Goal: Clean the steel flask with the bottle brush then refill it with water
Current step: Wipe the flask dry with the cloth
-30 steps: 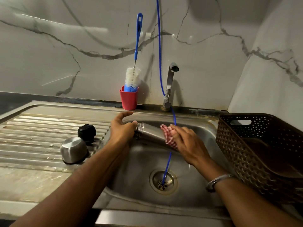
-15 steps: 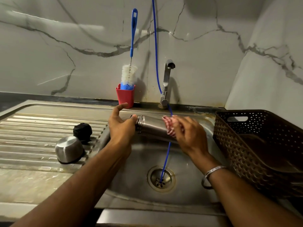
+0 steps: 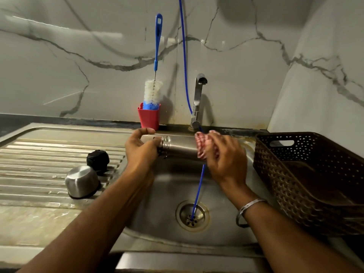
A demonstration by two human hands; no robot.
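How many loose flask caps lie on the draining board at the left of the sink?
2. The black cap lies on the ribs beside the basin; the steel cup-shaped cap sits just in front of it, nearer the camera. Nothing suggests a third is hidden.

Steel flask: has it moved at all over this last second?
Yes: the steel flask has shifted up and back, nearer the base of the tap.

left hand grips flask neck | right hand wraps checked cloth round flask | over sink
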